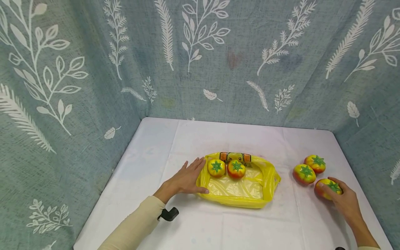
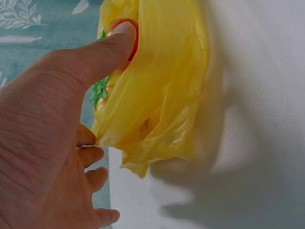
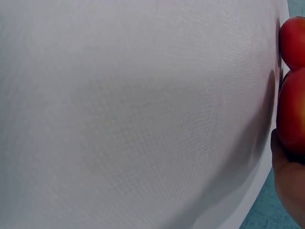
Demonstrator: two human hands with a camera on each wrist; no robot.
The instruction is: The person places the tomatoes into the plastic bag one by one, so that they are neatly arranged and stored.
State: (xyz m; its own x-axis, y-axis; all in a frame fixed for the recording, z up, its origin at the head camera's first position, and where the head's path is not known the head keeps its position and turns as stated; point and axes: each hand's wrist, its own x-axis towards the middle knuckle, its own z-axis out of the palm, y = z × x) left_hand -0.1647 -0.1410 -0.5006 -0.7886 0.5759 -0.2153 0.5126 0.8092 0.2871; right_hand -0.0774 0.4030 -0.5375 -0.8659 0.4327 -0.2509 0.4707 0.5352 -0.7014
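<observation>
Right, so the R hand (image 1: 345, 200) has the held fruit (image 1: 330, 184) pinched: thumb on the side twd the bag, index round the far side, green leaf cap showing btwn them. Fruit is yellow-red, at the R part of the counter (image 1: 193, 225); can't tell if it's lifted or resting on it. Just beyond, twd the bag, is the near fruit (image 1: 303, 174), and behind that the rear fruit (image 1: 315, 164), both leaf cap up, v. close tog.

L hand (image 1: 189, 177) is at the L end of the yellow bag (image 1: 231, 201), fingers spread and fairly straight, thumb over the front L rim; L-wrist cam has the thumb tip in front of a red patch of fruit, contact unclear.

Bag is thin plastic, mouth facing up, w/ a cartoon print on the back rim. In it, back L: the L bagged fruit (image 1: 216, 168) and the R bagged fruit (image 1: 236, 169), side by side, caps up. Rest of its floor shows bare plastic.

White cloth runs btwn bag and R-side fruits, well apart. Curtain (image 1: 215, 90) bounds the counter at back, L & R; R hand works near the R edge.
</observation>
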